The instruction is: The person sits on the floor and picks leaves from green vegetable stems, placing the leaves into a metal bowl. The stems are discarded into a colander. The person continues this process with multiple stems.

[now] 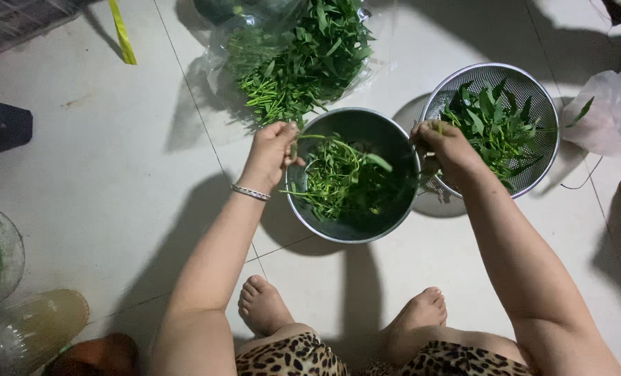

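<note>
My left hand (272,150) pinches a thin green vegetable stem with a leaf at its tip (345,150) over a steel bowl (303,198) that holds plucked green stems. Over the bowl's right rim, my right hand (444,145) is closed on a small green piece of stem. Just right of it stands a round metal colander (543,150) with plucked green leaves inside. A pile of leafy green stalks (303,59) lies on a clear plastic bag on the floor behind the bowl.
White tiled floor (115,181) all around. A white plastic bag (613,111) lies at the right edge. A black and red object (1,125), a glass bowl (1,254) and a plastic bottle (35,324) sit at the left. My bare feet (265,306) are below the bowl.
</note>
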